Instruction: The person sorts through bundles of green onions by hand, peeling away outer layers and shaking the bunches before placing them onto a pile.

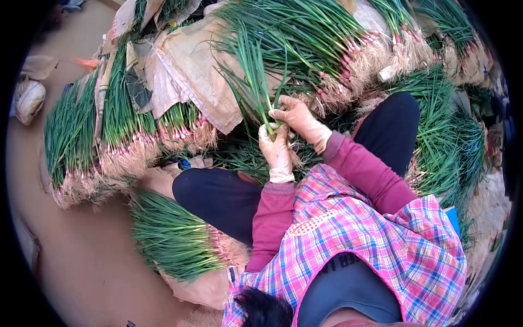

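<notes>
A small bunch of spring onions [255,79] is held in front of my knees, its green leaves pointing away from me and some pale roots showing below. My left hand [276,152], in a thin pale glove, is closed around the lower stems. Close beside it, my right hand [302,120], gloved the same way, pinches a stem of this bunch between thumb and fingers. The fingertips partly cover the stems' lower ends. Just beyond my hands lies a big row of spring onions [305,35] with pinkish bulbs and stringy roots.
More spring onion bundles [117,109] stand on the left, partly under a beige sack sheet [193,65]. Another bundle [174,234] lies beside my left knee. Loose green leaves [436,136] are heaped on the right. Brown floor [92,250] shows at the left.
</notes>
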`<move>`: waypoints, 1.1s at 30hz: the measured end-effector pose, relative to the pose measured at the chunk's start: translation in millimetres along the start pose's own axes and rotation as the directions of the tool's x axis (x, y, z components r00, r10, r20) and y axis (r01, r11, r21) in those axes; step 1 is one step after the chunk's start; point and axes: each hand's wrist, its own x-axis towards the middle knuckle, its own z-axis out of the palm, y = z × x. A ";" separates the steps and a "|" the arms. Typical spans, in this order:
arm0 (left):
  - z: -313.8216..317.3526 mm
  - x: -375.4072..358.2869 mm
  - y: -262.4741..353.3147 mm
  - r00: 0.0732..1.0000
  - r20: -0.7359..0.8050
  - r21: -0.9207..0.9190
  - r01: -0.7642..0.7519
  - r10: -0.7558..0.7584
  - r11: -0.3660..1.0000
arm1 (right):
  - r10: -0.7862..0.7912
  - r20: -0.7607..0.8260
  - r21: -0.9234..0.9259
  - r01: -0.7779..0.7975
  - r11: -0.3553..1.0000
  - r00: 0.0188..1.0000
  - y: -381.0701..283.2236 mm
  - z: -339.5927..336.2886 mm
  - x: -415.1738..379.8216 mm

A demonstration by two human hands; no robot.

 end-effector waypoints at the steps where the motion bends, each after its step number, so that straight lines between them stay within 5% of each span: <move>1: -2.7 1.5 0.7 0.999 -0.020 -0.014 -0.028 0.028 1.000 | -0.094 -0.086 -0.073 0.088 0.993 0.992 1.7 8.0 -2.3; 3: -4.8 -1.1 7.0 0.998 -0.041 -0.011 -0.039 0.039 0.999 | -0.122 -0.224 -0.079 0.107 0.991 0.967 1.8 18.0 -17.4; 5: 4.0 -7.0 19.0 0.998 -0.014 -0.110 0.057 -0.059 0.992 | 0.117 -0.127 0.336 -0.068 0.939 0.985 7.7 3.9 -19.8; 7: -0.7 -1.6 7.6 0.996 0.067 -0.198 0.076 -0.063 0.977 | 0.171 -0.027 0.634 -0.116 0.765 0.985 28.1 -19.0 -4.8; 9: -1.2 -2.0 7.5 0.994 0.075 -0.240 0.099 -0.083 0.966 | 0.112 -0.214 0.540 0.022 0.841 0.970 23.1 -35.0 6.7; 11: -5.7 -2.1 4.9 0.989 0.080 -0.251 0.141 -0.125 0.958 | 0.080 -0.134 0.502 -0.002 0.865 0.988 14.3 -34.9 7.9; 13: -6.6 0.0 1.1 0.981 0.103 -0.268 0.186 -0.164 0.945 | 0.235 0.101 0.430 -0.256 0.866 0.967 10.8 -20.1 -4.6; 15: -8.6 -2.9 0.9 0.965 0.127 -0.287 0.258 -0.231 0.922 | 0.113 0.202 0.439 -0.193 0.878 0.973 27.5 -26.0 1.2; 16: -7.3 -2.3 2.0 0.946 0.152 -0.309 0.322 -0.288 0.895 | 0.098 0.003 0.261 -0.095 0.961 0.995 34.5 -31.9 9.1; 17: -4.4 -7.4 8.3 0.938 0.234 -0.358 0.327 -0.255 0.875 | 0.091 -0.002 0.257 -0.087 0.963 0.996 32.5 -35.7 11.1; 19: 2.4 -14.2 20.7 0.956 0.199 -0.347 0.276 -0.217 0.896 | 0.094 0.332 0.583 -0.282 0.762 0.939 33.9 -40.3 9.1; 21: 1.0 -11.1 21.9 0.951 0.095 -0.314 0.308 -0.293 0.898 | 0.089 0.535 0.502 -0.401 0.766 0.840 5.1 -27.5 -16.4; 24: -16.9 1.3 10.2 0.892 0.234 -0.291 0.444 -0.388 0.847 | 0.092 0.461 0.505 -0.346 0.790 0.883 18.8 -26.8 -7.1; 25: -9.5 -2.9 9.7 0.907 0.160 -0.263 0.420 -0.391 0.868 | 0.041 0.502 0.529 -0.345 0.775 0.864 18.9 -29.8 -7.2; 29: -5.3 -10.2 12.4 0.917 0.145 -0.279 0.398 -0.371 0.874 | 0.102 0.120 0.334 -0.137 0.932 0.988 9.9 -23.1 -15.8; 32: 0.4 -12.5 24.2 0.856 0.468 -0.553 0.477 -0.219 0.683 | 0.113 -0.126 0.614 -0.012 0.789 0.986 23.0 -46.2 5.4; 33: 3.4 -18.8 30.8 0.881 0.435 -0.574 0.432 -0.189 0.696 | 0.056 -0.118 0.262 -0.023 0.965 0.991 33.3 -56.1 6.0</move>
